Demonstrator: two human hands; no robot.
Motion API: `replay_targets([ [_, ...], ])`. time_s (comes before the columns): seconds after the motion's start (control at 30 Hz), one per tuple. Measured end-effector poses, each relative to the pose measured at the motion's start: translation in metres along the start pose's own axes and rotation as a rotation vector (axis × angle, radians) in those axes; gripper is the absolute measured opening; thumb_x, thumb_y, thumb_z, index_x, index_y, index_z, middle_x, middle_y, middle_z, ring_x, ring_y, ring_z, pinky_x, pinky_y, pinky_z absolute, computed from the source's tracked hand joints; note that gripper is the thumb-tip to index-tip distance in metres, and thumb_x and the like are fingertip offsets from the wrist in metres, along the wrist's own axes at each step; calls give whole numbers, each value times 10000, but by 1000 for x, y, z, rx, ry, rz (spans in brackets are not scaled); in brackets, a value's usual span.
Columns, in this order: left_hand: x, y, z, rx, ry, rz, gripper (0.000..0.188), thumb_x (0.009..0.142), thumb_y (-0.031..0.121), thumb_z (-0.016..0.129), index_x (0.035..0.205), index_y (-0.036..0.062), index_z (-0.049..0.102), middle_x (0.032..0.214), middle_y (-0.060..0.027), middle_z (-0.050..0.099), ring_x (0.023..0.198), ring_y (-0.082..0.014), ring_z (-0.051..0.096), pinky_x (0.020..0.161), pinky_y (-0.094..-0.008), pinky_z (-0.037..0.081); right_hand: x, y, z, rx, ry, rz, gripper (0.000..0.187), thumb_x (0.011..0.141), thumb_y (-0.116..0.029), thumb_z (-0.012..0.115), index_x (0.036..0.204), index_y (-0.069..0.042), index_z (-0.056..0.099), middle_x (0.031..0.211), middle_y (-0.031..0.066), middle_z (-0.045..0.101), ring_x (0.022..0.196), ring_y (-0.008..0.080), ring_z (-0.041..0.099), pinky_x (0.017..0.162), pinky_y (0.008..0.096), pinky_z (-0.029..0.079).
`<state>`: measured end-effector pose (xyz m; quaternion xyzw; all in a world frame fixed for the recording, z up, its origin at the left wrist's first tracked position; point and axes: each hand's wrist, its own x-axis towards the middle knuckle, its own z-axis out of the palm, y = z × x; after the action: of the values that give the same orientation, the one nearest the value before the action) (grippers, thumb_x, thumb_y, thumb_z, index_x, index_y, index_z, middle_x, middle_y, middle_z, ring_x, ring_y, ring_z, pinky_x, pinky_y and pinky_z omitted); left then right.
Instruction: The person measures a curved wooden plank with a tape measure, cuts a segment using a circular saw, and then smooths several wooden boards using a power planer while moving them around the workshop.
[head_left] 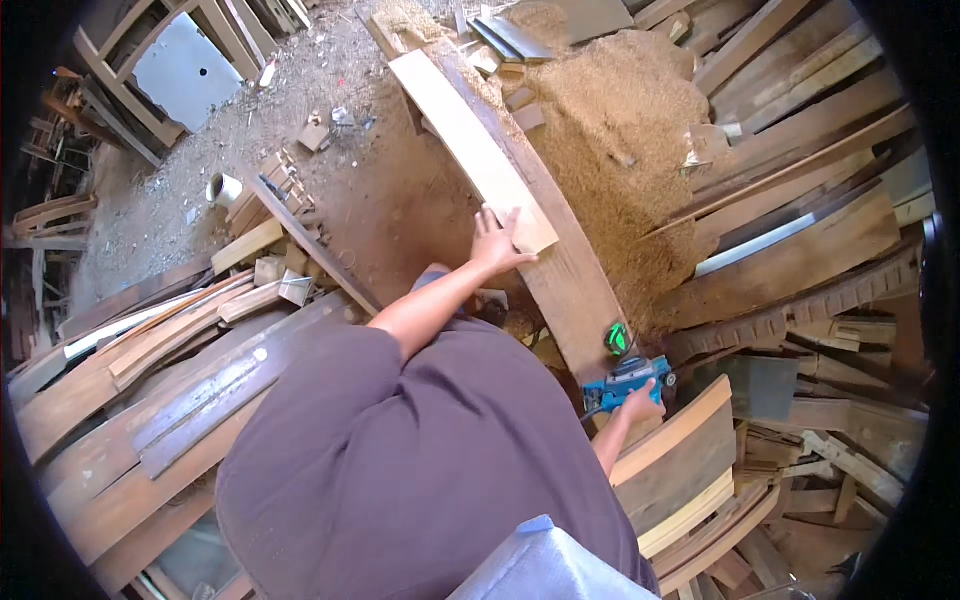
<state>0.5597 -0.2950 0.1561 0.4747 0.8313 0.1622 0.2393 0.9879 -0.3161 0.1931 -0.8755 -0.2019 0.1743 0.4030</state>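
Note:
My left hand [497, 241] lies with spread fingers on the near end of a pale, freshly surfaced board [470, 150]. That board rests lengthwise on a longer, darker wooden beam [575, 290], which serves as a bench. At the beam's near end, to my right, my right hand [643, 402] is wrapped round the handle of a blue electric hand planer [622, 383]. The planer sits at the end of the beam; its underside is hidden. Just beyond it, on the beam, is a black and green tape measure [617, 339].
A large heap of wood shavings [625, 110] lies right of the beam. Stacked planks [800, 170] fill the right side, more boards [180, 400] the left. A white bucket [224, 189] and offcuts [270, 190] are on the dirt floor. A pale blue panel [188, 70] leans at the far left.

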Motion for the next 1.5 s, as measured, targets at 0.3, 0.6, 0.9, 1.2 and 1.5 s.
replay_targets([
  [0.3, 22, 15, 12, 301, 88, 85, 1000, 722, 723, 785, 1583, 328, 466, 1563, -476, 279, 1529, -583, 205, 1249, -693, 74, 7, 45, -42, 141, -156, 291, 367, 984, -411, 753, 1077, -58, 716, 819, 20, 668, 573, 116, 531, 468, 280, 401],
  [0.6, 13, -45, 27, -53, 107, 32, 1023, 882, 675, 689, 1658, 136, 299, 1712, -312, 116, 1578, -490, 163, 1275, -552, 207, -87, -59, -53, -30, -759, -317, 388, 867, -206, 887, 1137, 15, 719, 1013, 69, 743, 869, 166, 677, 826, 333, 550],
  [0.9, -109, -227, 46, -4, 70, -487, 744, 970, 555, 621, 1538, 87, 505, 1550, -271, 491, 1490, -454, 373, 1261, -497, 263, -157, -134, 118, -435, -1329, -833, 466, 867, -352, 856, 1126, 0, 696, 887, 167, 733, 802, 275, 699, 767, 406, 544],
  [1.2, -334, -324, 86, -26, -195, -1112, 740, 960, 589, 612, 1513, 102, 542, 1418, -238, 628, 1380, -400, 529, 1193, -501, 348, -186, -151, 147, -516, -1223, -1006, 430, 891, -207, 771, 1277, -59, 651, 982, 287, 733, 939, 430, 746, 776, 504, 567],
  [1.5, -257, -326, 83, -67, -241, -880, 680, 973, 567, 597, 1467, 100, 598, 1412, -252, 626, 1383, -385, 529, 1216, -521, 304, -219, -179, 200, -474, -1320, -991, 584, 856, -64, 702, 1430, -123, 617, 1111, 285, 729, 1046, 424, 732, 880, 479, 580],
])
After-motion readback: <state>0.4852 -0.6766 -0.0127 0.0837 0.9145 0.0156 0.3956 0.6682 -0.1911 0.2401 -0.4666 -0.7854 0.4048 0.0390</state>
